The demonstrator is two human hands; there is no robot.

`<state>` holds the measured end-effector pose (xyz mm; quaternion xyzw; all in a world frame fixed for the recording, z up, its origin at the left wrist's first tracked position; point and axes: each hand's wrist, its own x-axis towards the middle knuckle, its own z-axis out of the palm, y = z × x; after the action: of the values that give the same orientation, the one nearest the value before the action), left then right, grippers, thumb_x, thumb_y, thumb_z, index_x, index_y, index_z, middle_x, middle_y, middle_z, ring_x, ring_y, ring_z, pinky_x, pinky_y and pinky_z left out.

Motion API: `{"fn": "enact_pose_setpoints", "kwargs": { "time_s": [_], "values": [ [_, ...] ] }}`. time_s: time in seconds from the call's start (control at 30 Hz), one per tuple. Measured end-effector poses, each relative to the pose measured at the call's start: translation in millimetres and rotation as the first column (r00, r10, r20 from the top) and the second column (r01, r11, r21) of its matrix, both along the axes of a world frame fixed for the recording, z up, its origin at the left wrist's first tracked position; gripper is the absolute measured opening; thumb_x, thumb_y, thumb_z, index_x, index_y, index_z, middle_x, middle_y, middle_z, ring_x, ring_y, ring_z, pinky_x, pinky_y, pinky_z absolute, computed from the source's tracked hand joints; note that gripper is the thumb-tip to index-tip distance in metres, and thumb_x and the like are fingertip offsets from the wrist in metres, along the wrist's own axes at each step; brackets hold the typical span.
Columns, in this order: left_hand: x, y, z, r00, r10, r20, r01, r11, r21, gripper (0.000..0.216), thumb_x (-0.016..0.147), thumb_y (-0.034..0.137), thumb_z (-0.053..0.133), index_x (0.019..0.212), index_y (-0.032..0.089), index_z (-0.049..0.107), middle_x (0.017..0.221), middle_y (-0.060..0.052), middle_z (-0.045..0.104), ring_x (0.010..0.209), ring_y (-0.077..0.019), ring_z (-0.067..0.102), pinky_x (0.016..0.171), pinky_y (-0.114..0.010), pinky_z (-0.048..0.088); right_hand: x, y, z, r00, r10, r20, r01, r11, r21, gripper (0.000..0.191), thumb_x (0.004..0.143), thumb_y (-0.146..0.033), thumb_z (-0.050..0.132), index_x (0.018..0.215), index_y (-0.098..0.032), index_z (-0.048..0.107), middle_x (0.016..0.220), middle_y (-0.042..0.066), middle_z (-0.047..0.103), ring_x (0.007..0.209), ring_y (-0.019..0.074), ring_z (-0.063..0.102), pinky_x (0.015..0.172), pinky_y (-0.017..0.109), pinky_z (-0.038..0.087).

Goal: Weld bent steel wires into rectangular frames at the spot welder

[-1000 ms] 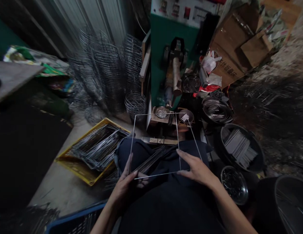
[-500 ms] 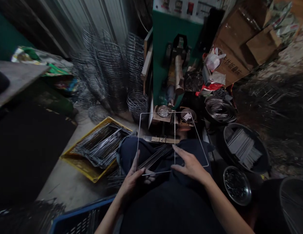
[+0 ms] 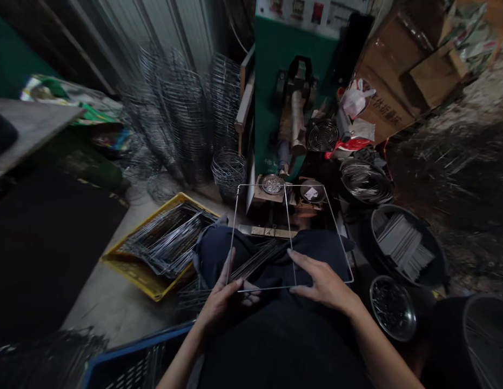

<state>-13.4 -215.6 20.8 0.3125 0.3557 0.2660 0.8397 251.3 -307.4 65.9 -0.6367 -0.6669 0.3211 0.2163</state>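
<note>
A thin wire rectangle (image 3: 235, 216), lying over my lap, is held up in front of me. A straight wire rod (image 3: 289, 227) crosses it from its far side to its near side, leaning a little. Around the near left corner of the rectangle, my left hand (image 3: 225, 297) is closed with thumb and fingers. My right hand (image 3: 326, 281) pinches the lower part of the crossing rod between thumb and fingers, by the near side of the rectangle. Behind the rectangle, a bundle of loose wire rods (image 3: 259, 256) rests across my lap.
A green machine (image 3: 271, 108) with a thick metal arm stands ahead, with a small dish (image 3: 272, 185) of metal bits below. Left are a yellow crate (image 3: 132, 278) of wire pieces, a blue crate (image 3: 113, 356) and stacked wire baskets (image 3: 182, 119). Right are tubs (image 3: 441, 259) and a bowl (image 3: 413, 324).
The wire rectangle has shifted slightly right. The crossing rod's far end has moved left and its near end right, so it now leans. My right hand has moved a little right.
</note>
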Motion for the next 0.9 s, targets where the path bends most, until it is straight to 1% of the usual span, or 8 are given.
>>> {"fn": "enact_pose_setpoints", "kwargs": {
  "time_s": [0.13, 0.23, 0.33, 0.43, 0.57, 0.73, 0.9],
  "values": [
    [3.1, -2.4, 6.3, 1.000, -0.010, 0.022, 0.010, 1.000, 0.007, 0.087, 0.093, 0.024, 0.054, 0.154, 0.032, -0.008, 0.079, -0.008, 0.074, 0.068, -0.0224, 0.072, 0.060, -0.029, 0.055, -3.4, -2.1, -1.8, 0.999, -0.003, 0.044, 0.003, 1.000, 0.002, 0.090, 0.077, -0.024, 0.076, 0.153, -0.032, 0.027, 0.153, 0.003, 0.038, 0.137, 0.0232, 0.041, 0.113, 0.038, 0.038],
    [4.7, -2.6, 6.9, 0.997, -0.033, 0.063, 0.032, 0.999, 0.006, 0.090, 0.093, 0.024, 0.055, 0.154, 0.032, -0.011, 0.080, -0.008, 0.074, 0.068, -0.0222, 0.071, 0.061, -0.030, 0.055, -5.1, -2.5, 1.3, 0.997, -0.022, 0.069, 0.022, 1.000, 0.004, 0.092, 0.076, -0.020, 0.076, 0.153, -0.032, 0.028, 0.153, 0.003, 0.039, 0.136, 0.0240, 0.043, 0.112, 0.039, 0.039],
    [7.3, -2.3, 7.7, 0.997, -0.033, 0.065, 0.032, 0.999, 0.018, 0.092, 0.093, 0.024, 0.055, 0.153, 0.030, -0.014, 0.081, -0.008, 0.074, 0.067, -0.0223, 0.071, 0.062, -0.032, 0.055, -3.8, -2.6, 4.2, 0.996, -0.034, 0.078, 0.033, 0.999, 0.011, 0.094, 0.074, -0.019, 0.077, 0.153, -0.033, 0.028, 0.152, 0.002, 0.040, 0.136, 0.0245, 0.044, 0.112, 0.039, 0.039],
    [11.9, -2.4, 11.5, 0.999, -0.009, 0.036, 0.007, 0.999, 0.036, 0.092, 0.092, 0.024, 0.056, 0.154, 0.029, -0.012, 0.079, -0.008, 0.074, 0.064, -0.0217, 0.070, 0.061, -0.032, 0.055, -0.3, -1.6, 4.4, 0.996, -0.035, 0.076, 0.033, 0.999, 0.027, 0.096, 0.073, -0.018, 0.078, 0.153, -0.034, 0.028, 0.152, 0.002, 0.040, 0.136, 0.0249, 0.044, 0.113, 0.040, 0.039],
    [17.8, -1.6, 16.1, 0.998, 0.028, 0.059, -0.027, 1.000, -0.005, 0.094, 0.089, 0.024, 0.061, 0.155, 0.030, -0.006, 0.081, -0.008, 0.076, 0.066, -0.0231, 0.071, 0.059, -0.030, 0.055, 4.6, 0.3, 2.6, 0.997, -0.028, 0.076, 0.024, 0.998, 0.050, 0.095, 0.074, -0.019, 0.078, 0.153, -0.035, 0.028, 0.152, 0.002, 0.040, 0.135, 0.0260, 0.044, 0.112, 0.042, 0.039],
    [19.5, 1.7, 11.7, 0.993, 0.000, 0.122, 0.002, 1.000, -0.019, 0.097, 0.088, 0.024, 0.064, 0.155, 0.034, -0.006, 0.083, -0.008, 0.076, 0.072, -0.0260, 0.073, 0.059, -0.031, 0.055, 7.5, 1.2, 3.9, 0.996, -0.026, 0.084, 0.021, 0.998, 0.065, 0.095, 0.074, -0.021, 0.079, 0.153, -0.034, 0.029, 0.151, 0.003, 0.040, 0.134, 0.0276, 0.045, 0.112, 0.043, 0.039],
    [20.8, 5.7, 7.5, 0.993, -0.019, 0.117, 0.018, 1.000, 0.002, 0.097, 0.089, 0.023, 0.062, 0.154, 0.034, -0.010, 0.083, -0.008, 0.076, 0.073, -0.0254, 0.073, 0.060, -0.030, 0.055, 9.4, 3.8, 5.6, 0.995, -0.027, 0.101, 0.021, 0.998, 0.057, 0.095, 0.075, -0.021, 0.078, 0.153, -0.036, 0.026, 0.153, 0.001, 0.039, 0.134, 0.0267, 0.045, 0.113, 0.042, 0.039]
  ]
}}
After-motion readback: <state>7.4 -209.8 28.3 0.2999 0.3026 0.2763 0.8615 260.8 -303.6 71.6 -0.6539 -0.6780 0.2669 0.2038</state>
